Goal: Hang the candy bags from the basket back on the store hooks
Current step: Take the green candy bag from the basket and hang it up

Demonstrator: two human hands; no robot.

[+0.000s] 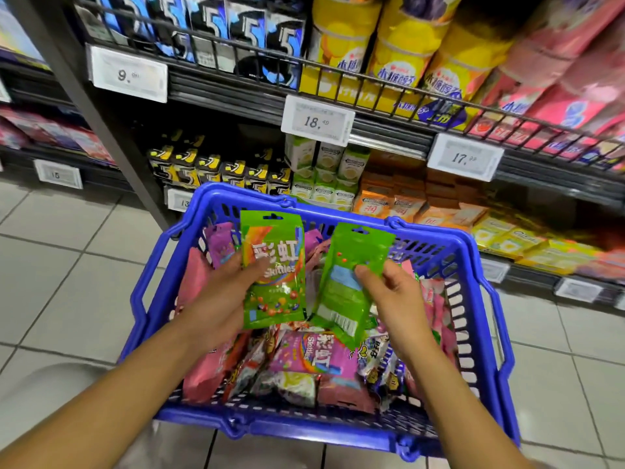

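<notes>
A tiled floor [61, 252] lay at left beneath dark store shelves [257, 93] carrying white price tags [128, 74]. Over a blue plastic basket [473, 265] full of pink and purple candy bags [311, 353], the left hand [220, 299] pinched a green Skittles bag [274, 272] upright, printed front facing the camera, thumb across its middle. Just right of it, the right hand [389, 292] gripped a second green bag [348, 275] by its edge, back side showing, tilted slightly. Yellow and pink packs [439, 45] filled the upper shelf at right.
</notes>
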